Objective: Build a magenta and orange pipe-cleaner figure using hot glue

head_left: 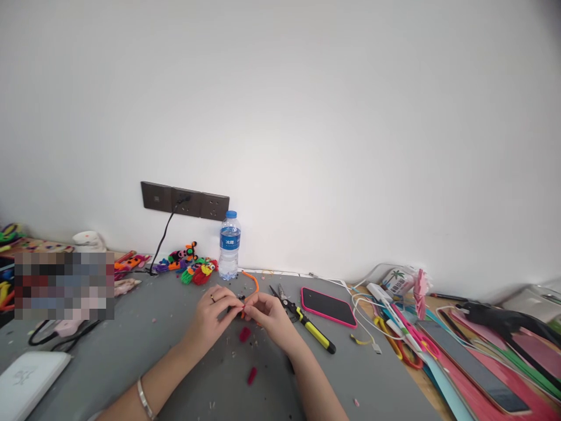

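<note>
Above the grey mat, my left hand pinches the end of an orange pipe cleaner, thumb against forefinger. My right hand meets it fingertip to fingertip and pinches the same orange piece, which curves up behind the hands. A tiny red bit shows between the fingertips. Two dark red fuzzy pieces, one just below the hands and one nearer me, lie on the mat. Yellow-and-black pliers rest right of my right hand, partly behind it.
A water bottle stands by the wall, with colourful fuzzy figures to its left. A pink-edged phone lies right of the pliers. Cables, scissors and papers crowd the right side. A white box sits at front left.
</note>
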`<control>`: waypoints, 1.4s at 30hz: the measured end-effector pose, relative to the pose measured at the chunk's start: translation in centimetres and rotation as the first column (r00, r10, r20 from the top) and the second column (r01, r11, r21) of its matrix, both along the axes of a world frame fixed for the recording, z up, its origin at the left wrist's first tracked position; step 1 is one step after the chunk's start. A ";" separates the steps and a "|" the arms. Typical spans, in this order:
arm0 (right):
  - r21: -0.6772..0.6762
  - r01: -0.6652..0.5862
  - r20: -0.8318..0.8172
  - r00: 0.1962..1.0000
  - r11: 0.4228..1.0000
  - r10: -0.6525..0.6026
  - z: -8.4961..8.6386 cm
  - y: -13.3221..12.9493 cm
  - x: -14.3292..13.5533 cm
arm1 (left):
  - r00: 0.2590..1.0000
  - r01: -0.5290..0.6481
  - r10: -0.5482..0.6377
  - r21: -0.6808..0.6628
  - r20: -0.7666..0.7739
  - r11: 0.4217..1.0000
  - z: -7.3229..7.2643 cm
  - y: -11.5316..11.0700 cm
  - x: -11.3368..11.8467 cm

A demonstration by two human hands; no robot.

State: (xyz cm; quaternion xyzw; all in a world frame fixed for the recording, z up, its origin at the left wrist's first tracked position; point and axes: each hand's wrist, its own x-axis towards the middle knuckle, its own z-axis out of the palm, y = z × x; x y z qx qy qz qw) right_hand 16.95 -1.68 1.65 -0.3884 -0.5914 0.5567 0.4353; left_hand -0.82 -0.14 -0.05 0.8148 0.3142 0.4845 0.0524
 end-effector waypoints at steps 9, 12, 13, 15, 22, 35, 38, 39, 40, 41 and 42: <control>0.080 0.046 0.022 0.999 0.996 -0.048 0.0 0.0 -0.2 | 0.994 0.026 -0.010 -0.146 0.106 0.989 0.3 -0.2 0.3; 0.213 0.108 0.111 0.985 0.971 -0.134 0.1 -0.1 -0.1 | 0.988 0.040 -0.006 -0.223 0.153 0.974 0.4 -0.2 0.3; 0.276 0.126 0.144 0.975 0.953 -0.171 0.1 -0.1 0.0 | 0.987 0.046 -0.004 -0.255 0.162 0.966 0.4 -0.2 0.3; 0.384 0.137 0.192 0.956 0.913 -0.224 0.2 -0.1 0.1 | 0.984 0.067 -0.010 -0.323 0.176 0.944 0.4 -0.3 0.3; 0.479 0.113 0.222 0.944 0.870 -0.245 0.4 0.0 0.5 | 0.974 0.161 -0.061 -0.473 0.220 0.866 0.3 -0.2 0.4; 0.392 0.163 0.125 0.966 0.905 -0.228 0.5 -0.2 0.4 | 0.923 0.295 -0.091 -0.534 0.375 0.792 0.2 -0.3 0.7; 0.366 0.140 0.148 0.967 0.920 -0.206 0.6 0.0 0.8 | 0.942 0.253 -0.089 -0.509 0.324 0.823 0.5 -0.4 0.7; 0.349 0.129 0.161 0.967 0.928 -0.195 0.6 0.1 1.0 | 0.952 0.232 -0.093 -0.491 0.291 0.839 0.7 -0.4 0.7; 0.330 0.118 0.177 0.967 0.937 -0.184 0.6 0.2 1.3 | 0.963 0.214 -0.102 -0.475 0.251 0.854 0.8 -0.5 0.6; 0.311 0.109 0.199 0.964 0.944 -0.176 0.6 0.3 1.7 | 0.972 0.198 -0.111 -0.462 0.208 0.864 0.9 -0.5 0.6; 0.293 0.098 0.231 0.958 0.951 -0.170 0.6 0.4 2.1 | 0.978 0.186 -0.120 -0.455 0.170 0.871 0.9 -0.6 0.5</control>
